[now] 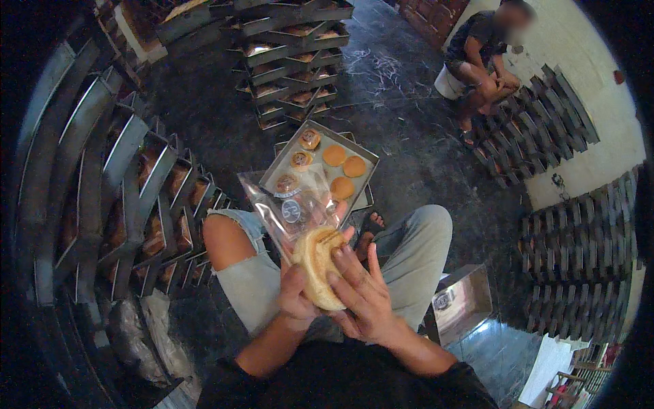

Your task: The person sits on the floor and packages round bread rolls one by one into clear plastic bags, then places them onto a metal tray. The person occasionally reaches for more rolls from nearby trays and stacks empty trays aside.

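Note:
A round bun, pale with a browned patch, is held upright over my lap between both hands. My left hand grips its left side, thumb in front. A clear plastic bag with a printed round mark spreads out beyond the bun, with fingers partly visible behind it. The fingers of my right hand press on the bun's right face. Whether any of the bun is inside the bag, I cannot tell. Past my knees, a metal tray carries bare golden buns on its right and bagged buns on its left.
Beside my right knee stands a metal box with printed plastic bags. Stacked metal trays rise at the left, ahead and along the right wall. A seated person is at the upper right.

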